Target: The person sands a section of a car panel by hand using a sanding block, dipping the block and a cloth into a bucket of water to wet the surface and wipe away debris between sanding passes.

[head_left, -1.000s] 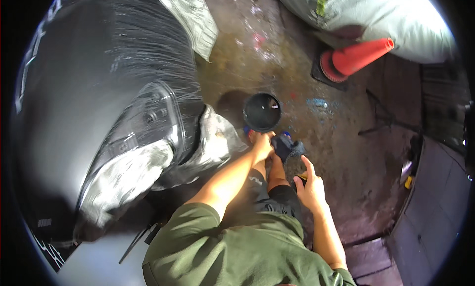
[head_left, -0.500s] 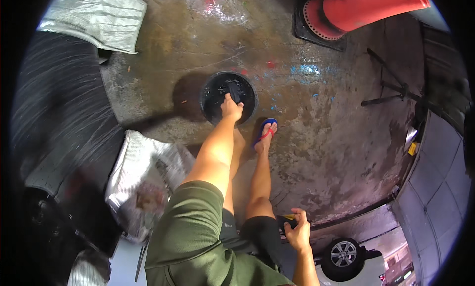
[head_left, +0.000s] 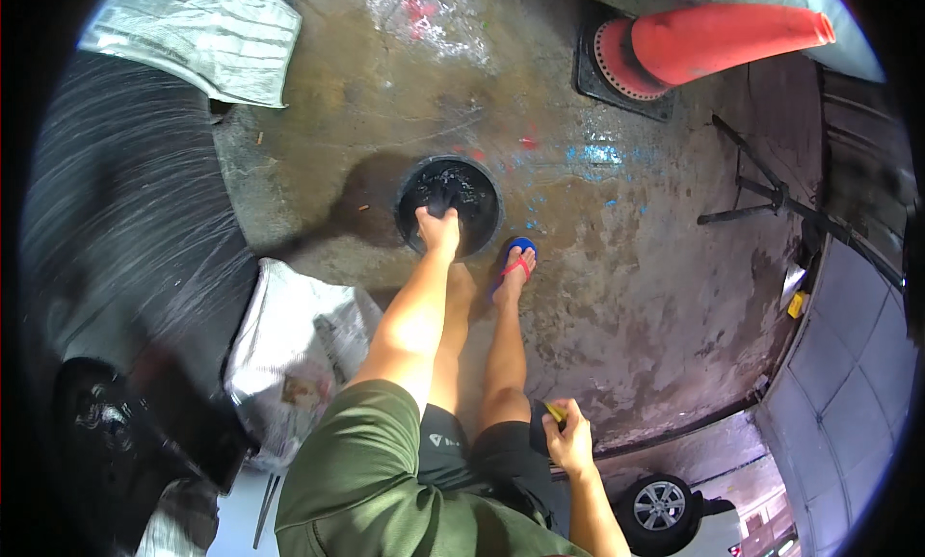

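My left hand is closed on a dark cloth down inside a round black bucket of water on the wet floor, just beyond my sandaled foot. My right hand is beside my right thigh, its fingers closed around a small yellow and black object, partly hidden by the fingers. To the left stands a large dark curved panel with streaks over it, probably part of a vehicle, with crumpled silvery sheeting below it.
An orange cone on a black base lies top right, near a pale covered bulk. A black metal stand is on the right, by grey panels. A vehicle wheel shows at the bottom right. More silver sheeting is at top left.
My left hand has moved down into the bucket with the dark cloth, which was above the rim earlier. My right hand has lowered beside my thigh. The view has swung further over the floor.
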### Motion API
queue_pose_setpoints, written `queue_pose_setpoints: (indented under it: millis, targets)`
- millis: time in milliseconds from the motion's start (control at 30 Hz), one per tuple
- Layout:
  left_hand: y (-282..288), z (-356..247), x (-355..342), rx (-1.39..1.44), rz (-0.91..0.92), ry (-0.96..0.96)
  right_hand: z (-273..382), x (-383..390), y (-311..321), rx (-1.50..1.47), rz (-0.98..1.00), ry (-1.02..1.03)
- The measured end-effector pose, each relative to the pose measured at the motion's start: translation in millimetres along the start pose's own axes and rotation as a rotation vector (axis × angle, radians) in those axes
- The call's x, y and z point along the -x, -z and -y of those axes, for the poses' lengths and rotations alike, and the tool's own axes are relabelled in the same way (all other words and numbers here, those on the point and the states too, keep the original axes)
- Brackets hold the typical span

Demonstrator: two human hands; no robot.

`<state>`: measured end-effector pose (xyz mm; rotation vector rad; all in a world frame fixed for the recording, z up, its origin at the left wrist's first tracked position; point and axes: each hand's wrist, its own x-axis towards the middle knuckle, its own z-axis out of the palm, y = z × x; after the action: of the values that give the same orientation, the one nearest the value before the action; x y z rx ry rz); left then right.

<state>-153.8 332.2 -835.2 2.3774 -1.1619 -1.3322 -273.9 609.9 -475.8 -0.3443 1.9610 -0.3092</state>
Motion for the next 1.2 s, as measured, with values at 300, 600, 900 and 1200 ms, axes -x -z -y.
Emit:
queue_pose_setpoints:
  millis: [300,600,900,1200]
  targets:
    - [107.6,-44.9,112.1,0.231,-0.036,-0.175,20.0,-118.6,-46.4,0.017,-0.080,0.314]
    - [163.5,-108.2,225.4,0.625,0.130,0.202,88.9,-267.7,-141.4,-0.701,-0.178,0.392]
    - [157.0,-110.8,204.7,0.777,0.266,0.282,167.5,-195.5,-79.0,0.307,-0.100,0.369]
    - [172.3,-140.7,213.1,0.217,0.418,-0.056,145.8,-166.5,-87.2,-0.439,-0.305,0.235]
